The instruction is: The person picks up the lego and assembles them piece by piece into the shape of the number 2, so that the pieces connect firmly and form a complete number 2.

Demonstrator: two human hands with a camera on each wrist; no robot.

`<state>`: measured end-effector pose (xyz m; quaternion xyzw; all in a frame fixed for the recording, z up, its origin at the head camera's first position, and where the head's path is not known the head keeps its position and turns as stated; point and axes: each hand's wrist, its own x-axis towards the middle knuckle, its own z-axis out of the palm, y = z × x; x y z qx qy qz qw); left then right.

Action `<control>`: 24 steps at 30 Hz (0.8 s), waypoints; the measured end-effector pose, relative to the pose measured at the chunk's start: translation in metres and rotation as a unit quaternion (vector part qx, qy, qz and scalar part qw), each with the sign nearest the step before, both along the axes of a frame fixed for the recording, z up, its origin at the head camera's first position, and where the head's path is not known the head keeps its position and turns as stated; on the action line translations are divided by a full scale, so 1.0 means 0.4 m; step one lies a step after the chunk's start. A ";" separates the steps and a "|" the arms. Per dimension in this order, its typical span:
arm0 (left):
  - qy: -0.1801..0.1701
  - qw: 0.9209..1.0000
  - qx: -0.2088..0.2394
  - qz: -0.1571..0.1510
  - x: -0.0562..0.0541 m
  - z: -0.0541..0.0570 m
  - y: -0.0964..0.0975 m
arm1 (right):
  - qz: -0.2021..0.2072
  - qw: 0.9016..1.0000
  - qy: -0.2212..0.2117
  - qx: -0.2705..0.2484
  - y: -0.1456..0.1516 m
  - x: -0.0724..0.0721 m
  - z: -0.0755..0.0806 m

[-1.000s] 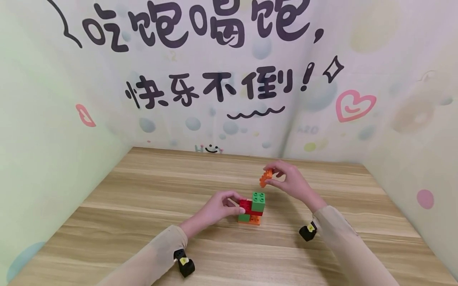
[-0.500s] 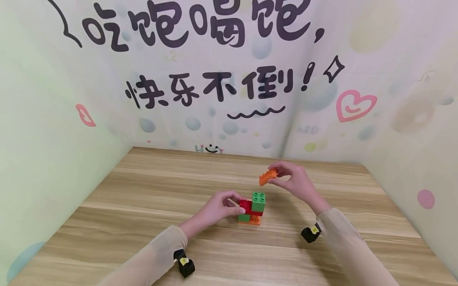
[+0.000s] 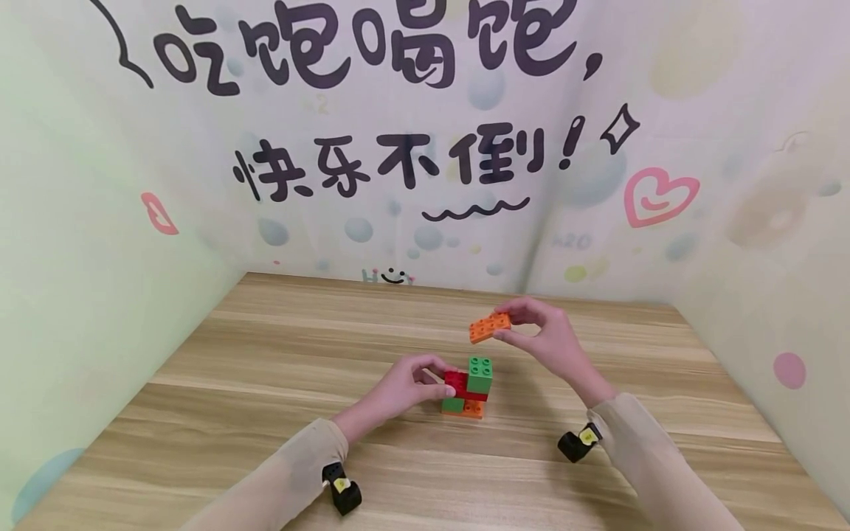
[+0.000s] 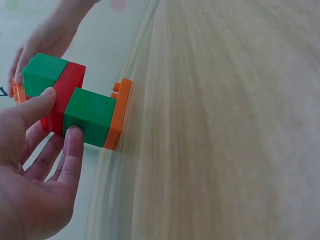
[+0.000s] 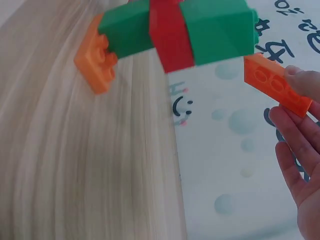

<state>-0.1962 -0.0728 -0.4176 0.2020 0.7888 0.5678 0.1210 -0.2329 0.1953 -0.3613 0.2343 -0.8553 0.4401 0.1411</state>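
Observation:
A small stack of toy building bricks stands on the table. Its orange brick (image 4: 119,115) is lowest, then a green brick (image 4: 90,114), a red brick (image 4: 68,92) across it, and another green brick (image 3: 479,375) on top at the right. My left hand (image 3: 403,385) holds the stack from the left, thumb on the red brick and a fingertip against the lower green one. Above and behind the stack, my right hand (image 3: 547,333) pinches a loose orange brick (image 3: 490,327) by its right end. Its rows of studs show in the head view, and it is apart from the stack.
The wood-grain table (image 3: 285,332) runs back to a printed cloth wall (image 3: 398,243) with dark lettering. Side walls flank it left and right. A black wrist camera (image 3: 344,493) hangs at the left sleeve, another black camera (image 3: 576,444) at the right.
My right hand has turned the loose orange brick so that its studded face comes into the head view, and the brick has shifted slightly left. The left hand and the stack stay still.

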 end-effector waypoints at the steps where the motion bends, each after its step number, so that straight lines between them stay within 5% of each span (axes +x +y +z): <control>1: 0.000 1.000 0.000 0.000 0.000 0.000 0.000 | 0.002 1.000 -0.002 -0.003 -0.003 0.004 0.003; 24: 0.009 1.000 0.002 -0.005 -0.005 -0.006 0.001 | 0.057 0.993 -0.045 -0.093 -0.051 0.070 -0.002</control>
